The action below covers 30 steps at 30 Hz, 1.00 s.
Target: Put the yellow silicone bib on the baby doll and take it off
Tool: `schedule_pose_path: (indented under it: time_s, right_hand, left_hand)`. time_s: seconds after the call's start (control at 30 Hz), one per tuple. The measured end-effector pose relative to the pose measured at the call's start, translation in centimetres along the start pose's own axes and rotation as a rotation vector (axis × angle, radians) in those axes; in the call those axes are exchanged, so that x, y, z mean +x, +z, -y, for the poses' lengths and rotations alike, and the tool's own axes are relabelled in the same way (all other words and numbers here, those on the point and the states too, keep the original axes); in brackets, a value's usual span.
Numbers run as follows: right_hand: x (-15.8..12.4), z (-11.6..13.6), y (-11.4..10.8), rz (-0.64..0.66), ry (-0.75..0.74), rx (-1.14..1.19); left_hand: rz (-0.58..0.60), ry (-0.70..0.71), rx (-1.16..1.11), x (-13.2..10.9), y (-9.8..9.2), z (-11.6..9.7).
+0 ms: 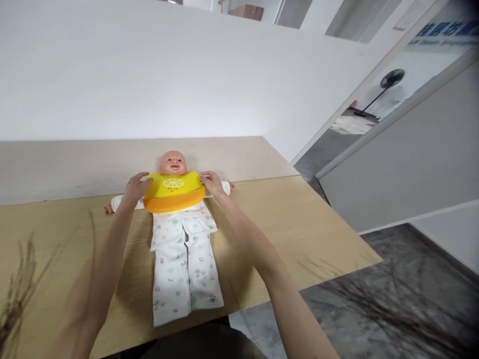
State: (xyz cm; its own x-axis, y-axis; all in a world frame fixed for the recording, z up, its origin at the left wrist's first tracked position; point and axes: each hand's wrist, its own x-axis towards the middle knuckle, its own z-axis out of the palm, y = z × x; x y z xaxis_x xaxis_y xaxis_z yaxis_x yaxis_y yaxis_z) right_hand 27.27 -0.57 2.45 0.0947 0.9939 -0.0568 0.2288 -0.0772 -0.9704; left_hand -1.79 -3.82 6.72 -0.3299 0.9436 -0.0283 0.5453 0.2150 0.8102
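Note:
On its back on the table lies a baby doll, its head toward the wall and its legs toward me. It wears white patterned pajamas, the sleeves spread out to both sides. A yellow bib with an orange catch pocket and a white citrus slice covers its chest. My left hand is closed at the bib's left edge, thumb on the yellow surface. At the opposite edge, near the shoulder, my right hand has its fingers bent onto the bib. The bib's neck fastening is hidden.
The wooden table ends in a right edge above a grey floor. A white wall rises behind it. Through an opening at the right stands a black fan. Blurred dark strands cross the lower corners.

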Motion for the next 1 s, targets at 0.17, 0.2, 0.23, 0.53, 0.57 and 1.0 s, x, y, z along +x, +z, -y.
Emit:
schedule_pose_path:
  time_s: [0.17, 0.2, 0.23, 0.53, 0.57, 1.0]
  right_hand:
    - [-7.8, -1.3, -2.7, -0.141, -0.051, -0.088]
    - [-9.4, -1.7, -3.1, -0.152, -0.084, -0.113]
    - [-10.9, -2.0, -3.2, -0.149, -0.129, -0.146]
    - [-13.8, 2.1, -0.9, 0.048, -0.403, -0.846]
    - [-13.5, 2.6, -0.7, 0.047, -0.379, -0.886]
    - [-10.9, 2.6, -0.6, 0.085, -0.374, -1.015]
  left_hand:
    - [-0.094, 0.111, 0.175, -7.0, -2.0, 2.0]
    - [-0.101, 0.16, 0.175, -8.4, -2.1, 2.6]
    - [-0.089, 0.207, 0.187, -9.6, -2.0, 3.2]
    - [0.038, 0.376, 0.41, -11.6, -0.9, 3.4]
    - [0.033, 0.386, 0.413, -11.4, -0.9, 3.1]
    - [-0.083, 0.364, 0.445, -11.4, 0.4, 1.4]
